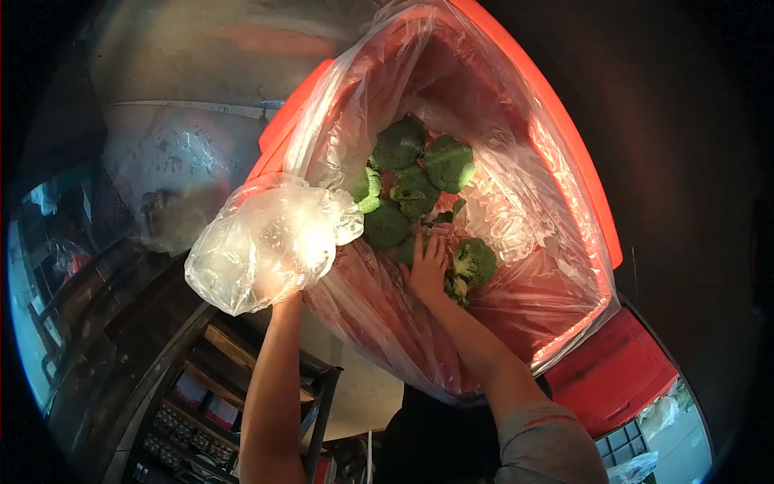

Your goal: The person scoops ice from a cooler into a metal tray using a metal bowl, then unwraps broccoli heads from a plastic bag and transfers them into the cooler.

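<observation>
A clear plastic bag (262, 242) hangs over the left edge of the red bin, puffed out and shiny. My left hand (284, 292) is at its lower end, gripping the plastic, with the fingers mostly hidden by it. Inside the bin, my right hand (427, 270) rests on a green broccoli head (409, 248), back of the hand up and fingers spread. Close to its right side lies another broccoli head (476, 262) with a pale stem showing. Several more broccoli heads (413, 192) are bunched just beyond my fingers.
The red bin (580, 161) is lined with a large clear plastic liner (556, 214), crumpled on the right. Left of it is a worn metal surface (173, 145). Below left stands a rack (193, 419) with shelves. A red box (617, 371) sits at lower right.
</observation>
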